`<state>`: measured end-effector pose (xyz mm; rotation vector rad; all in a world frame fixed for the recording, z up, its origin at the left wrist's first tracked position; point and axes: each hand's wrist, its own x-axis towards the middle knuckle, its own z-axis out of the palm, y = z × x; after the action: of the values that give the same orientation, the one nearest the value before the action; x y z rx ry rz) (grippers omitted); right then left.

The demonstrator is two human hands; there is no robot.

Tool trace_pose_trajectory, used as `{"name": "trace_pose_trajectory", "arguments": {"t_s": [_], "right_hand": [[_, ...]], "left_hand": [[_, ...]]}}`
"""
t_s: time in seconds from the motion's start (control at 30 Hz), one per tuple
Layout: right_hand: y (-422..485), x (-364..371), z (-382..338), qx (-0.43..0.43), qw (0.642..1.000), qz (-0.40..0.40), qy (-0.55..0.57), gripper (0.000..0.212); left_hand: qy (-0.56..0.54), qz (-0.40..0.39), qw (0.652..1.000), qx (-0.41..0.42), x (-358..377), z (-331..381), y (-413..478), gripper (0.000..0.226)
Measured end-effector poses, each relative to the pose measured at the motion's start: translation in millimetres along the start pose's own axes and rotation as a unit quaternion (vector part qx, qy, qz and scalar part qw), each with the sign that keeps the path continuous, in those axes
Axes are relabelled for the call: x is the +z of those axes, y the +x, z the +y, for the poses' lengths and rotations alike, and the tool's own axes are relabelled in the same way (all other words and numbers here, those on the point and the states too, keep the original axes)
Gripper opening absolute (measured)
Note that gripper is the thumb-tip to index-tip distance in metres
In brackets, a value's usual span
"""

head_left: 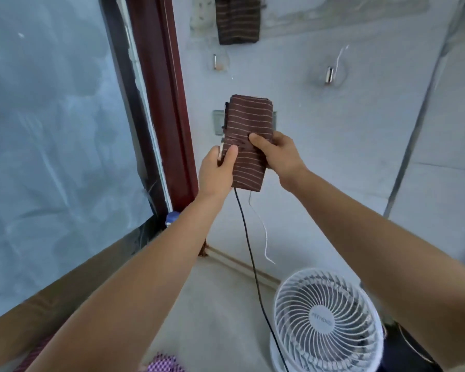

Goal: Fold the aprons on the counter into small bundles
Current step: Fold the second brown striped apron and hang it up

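By the left hand (218, 170) one folded apron (249, 122), a brown, pale-striped rectangular bundle, is gripped before the wall; its right side is pinched by the right hand (277, 154). One hung striped cloth (238, 20) above is perhaps a second apron. One round white grilled fan (325, 320) is seen lower right.

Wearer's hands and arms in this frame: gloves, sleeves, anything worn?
Left hand and right hand are bare: no gloves, rings or watch visible. Both forearms are bare as far as the frame edge, with no sleeve in view. No straps, cables or markings show on them.
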<state>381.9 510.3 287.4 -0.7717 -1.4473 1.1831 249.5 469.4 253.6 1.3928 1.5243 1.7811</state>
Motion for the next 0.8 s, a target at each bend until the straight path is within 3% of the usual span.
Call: {"name": "trace_pose_trajectory", "arguments": {"t_s": [0.1,0.17,0.23,0.33,0.37,0.47,0.8], "right_hand": [[14,-24,-24,0.005,0.997,-0.064,-0.036,0.028],[25,-38,-38,-0.063,0.997,-0.048,-0.021,0.028],[35,-47,-52,-0.125,0.992,0.006,-0.012,0.027],[45,-53,-71,-0.147,0.987,0.06,-0.016,0.028],[48,-57,-78,-0.144,0.987,0.068,-0.011,0.028],[57,-69,-101,-0.153,0.985,0.076,-0.001,0.026],[93,-77,-186,-0.213,0.973,0.072,-0.058,0.011]], "left_hand": [[0.048,0.028,0.983,0.177,8,19,15,0.018],[0.059,0.036,0.967,0.247,18,37,29,0.018],[0.027,-0.001,0.976,0.216,35,57,43,0.02],[-0.055,-0.078,0.995,0.024,54,84,56,0.021],[-0.047,-0.085,0.995,0.004,59,91,62,0.024],[-0.012,-0.07,0.997,0.037,63,112,79,0.033],[0.019,0.001,0.985,0.171,69,181,124,0.029]]}}
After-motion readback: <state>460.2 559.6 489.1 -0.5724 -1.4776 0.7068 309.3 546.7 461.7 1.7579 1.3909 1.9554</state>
